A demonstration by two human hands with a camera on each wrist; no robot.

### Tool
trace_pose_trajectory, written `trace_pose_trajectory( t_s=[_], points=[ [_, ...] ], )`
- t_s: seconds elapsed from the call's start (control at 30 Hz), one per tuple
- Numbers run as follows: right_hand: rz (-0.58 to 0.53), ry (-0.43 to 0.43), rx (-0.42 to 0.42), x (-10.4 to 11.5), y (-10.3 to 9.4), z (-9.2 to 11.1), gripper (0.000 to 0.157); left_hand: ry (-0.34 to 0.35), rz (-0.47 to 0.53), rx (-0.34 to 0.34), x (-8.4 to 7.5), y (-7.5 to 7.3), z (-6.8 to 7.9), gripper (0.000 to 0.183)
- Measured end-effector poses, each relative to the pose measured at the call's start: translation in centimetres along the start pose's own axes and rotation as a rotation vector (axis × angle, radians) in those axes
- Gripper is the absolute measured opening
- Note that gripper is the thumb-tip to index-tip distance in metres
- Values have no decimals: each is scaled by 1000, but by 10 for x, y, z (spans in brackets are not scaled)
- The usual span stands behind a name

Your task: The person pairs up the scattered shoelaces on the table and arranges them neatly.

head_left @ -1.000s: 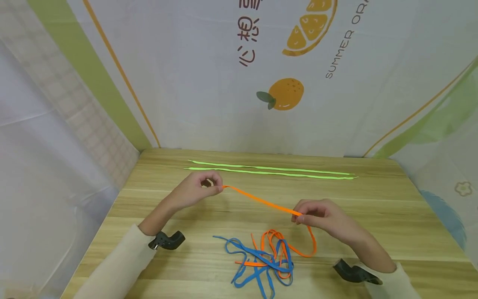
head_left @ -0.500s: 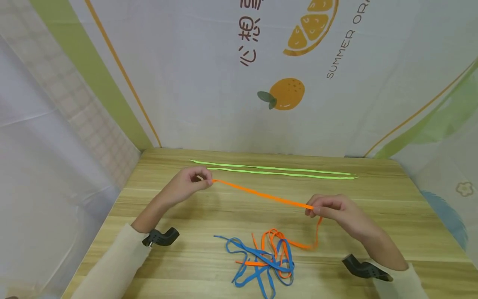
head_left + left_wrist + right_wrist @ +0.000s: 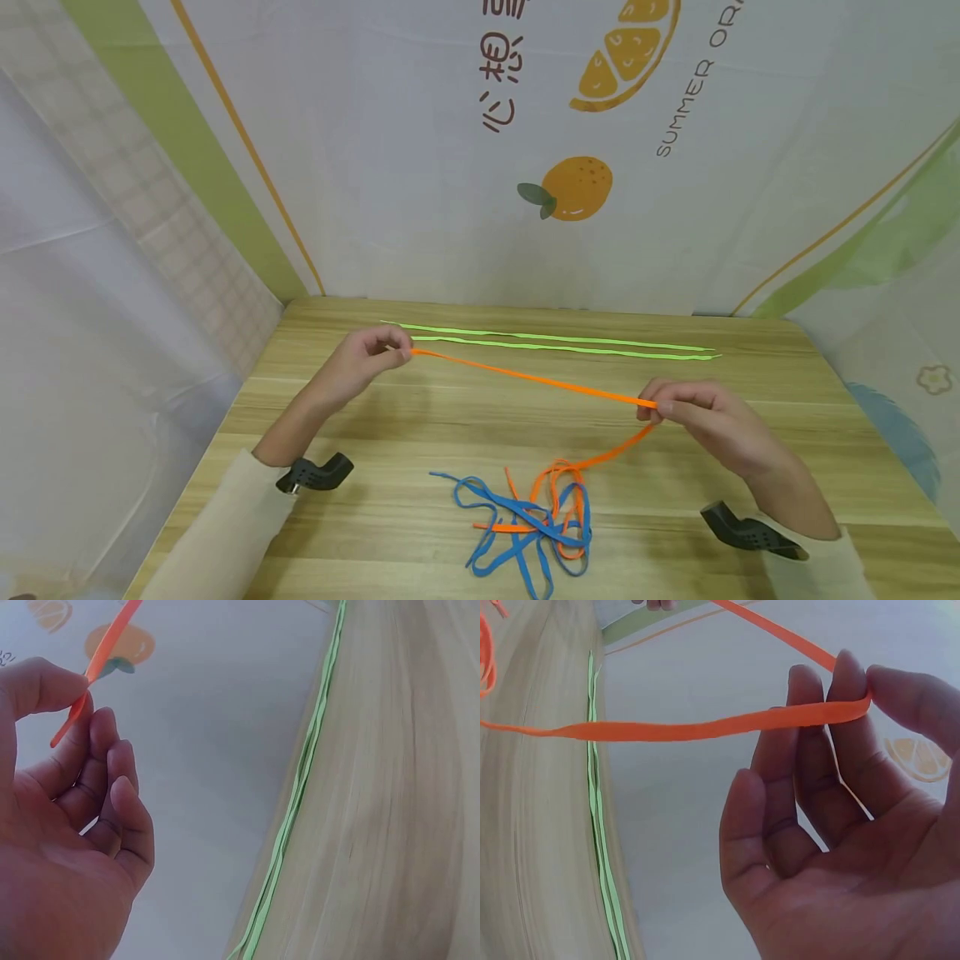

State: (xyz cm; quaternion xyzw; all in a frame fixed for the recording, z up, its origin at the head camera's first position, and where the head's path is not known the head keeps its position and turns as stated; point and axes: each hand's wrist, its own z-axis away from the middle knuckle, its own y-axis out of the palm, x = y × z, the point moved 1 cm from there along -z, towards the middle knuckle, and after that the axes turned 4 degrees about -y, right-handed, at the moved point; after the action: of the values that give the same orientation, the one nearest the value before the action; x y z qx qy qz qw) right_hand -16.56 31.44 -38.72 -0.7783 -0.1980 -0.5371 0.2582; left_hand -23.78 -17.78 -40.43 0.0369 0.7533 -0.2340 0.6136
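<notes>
"Lying nearest: which items?"

"Blue lacing [image 3: 553,531], tangled with orange, on the table [image 3: 352,542]."

"Hand status?"

"Right hand [image 3: 708,417]: pinching an orange lace [image 3: 712,727] partway along; its tail runs down to the tangle. Left hand [image 3: 363,362], slightly farther: pinching the same lace near one end. Span between hands: raised, nearly straight."

"Beyond?"

"Two green laces [image 3: 525,336], side by side; behind, a printed cloth [image 3: 420,208]."
</notes>
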Motion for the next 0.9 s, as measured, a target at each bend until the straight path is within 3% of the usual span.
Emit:
trace_pose_trajectory(
  t_s=[0.5, 0.77, 0.9],
  points=[
    [-13, -12, -9, -3, -8, 9, 47, -5, 116, -102, 6, -11, 2, 10],
    [-26, -41, -19, -6, -17, 14, 48, -59, 189, -142, 10, -17, 4, 8],
    [-53, -50, -32, -6, -23, 16, 52, -44, 243, -167, 12, -20, 4, 12]
  ],
)
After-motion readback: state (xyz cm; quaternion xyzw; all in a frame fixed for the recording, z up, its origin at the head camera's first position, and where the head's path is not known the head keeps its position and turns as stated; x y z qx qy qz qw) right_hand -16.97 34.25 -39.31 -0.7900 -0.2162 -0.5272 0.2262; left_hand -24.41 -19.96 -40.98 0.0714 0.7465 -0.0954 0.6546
